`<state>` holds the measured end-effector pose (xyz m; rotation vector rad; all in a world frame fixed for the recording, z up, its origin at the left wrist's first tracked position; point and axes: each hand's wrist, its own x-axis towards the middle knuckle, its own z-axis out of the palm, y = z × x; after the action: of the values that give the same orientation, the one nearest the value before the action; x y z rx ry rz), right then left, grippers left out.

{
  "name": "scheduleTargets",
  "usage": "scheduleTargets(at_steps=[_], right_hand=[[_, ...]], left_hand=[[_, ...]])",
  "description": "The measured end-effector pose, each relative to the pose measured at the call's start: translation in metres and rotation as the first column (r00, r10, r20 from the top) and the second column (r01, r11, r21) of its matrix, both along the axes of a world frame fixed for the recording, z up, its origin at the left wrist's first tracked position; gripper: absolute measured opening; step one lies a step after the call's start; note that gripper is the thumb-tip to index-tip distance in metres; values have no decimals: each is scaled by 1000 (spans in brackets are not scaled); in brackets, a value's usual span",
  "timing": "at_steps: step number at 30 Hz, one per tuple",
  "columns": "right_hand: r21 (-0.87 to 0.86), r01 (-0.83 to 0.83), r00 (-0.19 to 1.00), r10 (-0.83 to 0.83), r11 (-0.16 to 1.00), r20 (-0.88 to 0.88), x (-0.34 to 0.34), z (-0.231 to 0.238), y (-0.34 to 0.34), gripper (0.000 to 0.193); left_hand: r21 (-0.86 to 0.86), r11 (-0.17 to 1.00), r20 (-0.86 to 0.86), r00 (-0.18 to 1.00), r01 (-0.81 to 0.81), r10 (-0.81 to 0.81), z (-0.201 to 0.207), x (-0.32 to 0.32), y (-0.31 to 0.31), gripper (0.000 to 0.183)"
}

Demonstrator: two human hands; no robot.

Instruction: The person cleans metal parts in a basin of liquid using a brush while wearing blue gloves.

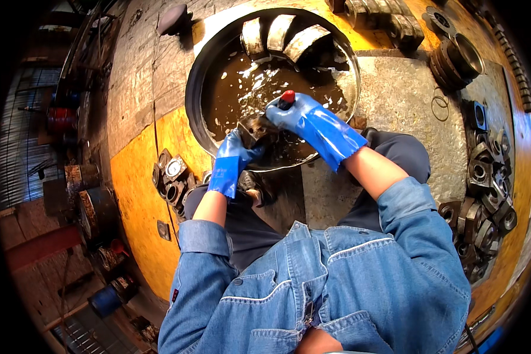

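A wide round basin (196,97) of murky brown liquid (230,97) stands before me. My left hand (233,156), in a blue rubber glove, is closed on the lower left side of a dark, wet metal part (256,126) at the basin's near side. My right hand (292,115), gloved the same way, is wrapped round a red-and-black tool handle (287,97) just above that part. The tool's working end is hidden by the glove and the part. Curved metal pieces (279,33) with pale faces lean against the basin's far inner wall.
Metal blocks with round holes (484,189) are heaped at the right, with a smaller heap (172,177) left of the basin. Thick metal rings (456,61) and dark blocks (389,20) stand at the far right. A dark rounded object (172,19) lies far left.
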<state>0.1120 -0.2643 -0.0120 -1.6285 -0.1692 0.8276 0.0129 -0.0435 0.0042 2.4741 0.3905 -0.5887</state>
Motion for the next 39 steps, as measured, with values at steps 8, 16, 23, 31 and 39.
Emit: scheduleTargets(at_steps=[8,16,23,31,39], right_hand=[[215,64,998,-68,974,10,-21,32,21,18],[-159,97,988,-75,983,135,18,-15,-7,21],[-540,172,982,-102,824,156,32,-34,-69,33],[-251,297,917,-201,921,346,6,69,-55,43],[-616,-143,959,262,775,107,2,10,-28,35]], left_hand=[[-49,996,118,991,74,-68,-2,-3,5,66],[186,982,-6,999,38,-38,-17,-3,12,74],[6,998,76,995,61,-62,-7,2,-4,69],[-215,975,262,965,53,5,-24,7,-3,74],[-78,978,57,978,-196,200,-25,43,-50,45]])
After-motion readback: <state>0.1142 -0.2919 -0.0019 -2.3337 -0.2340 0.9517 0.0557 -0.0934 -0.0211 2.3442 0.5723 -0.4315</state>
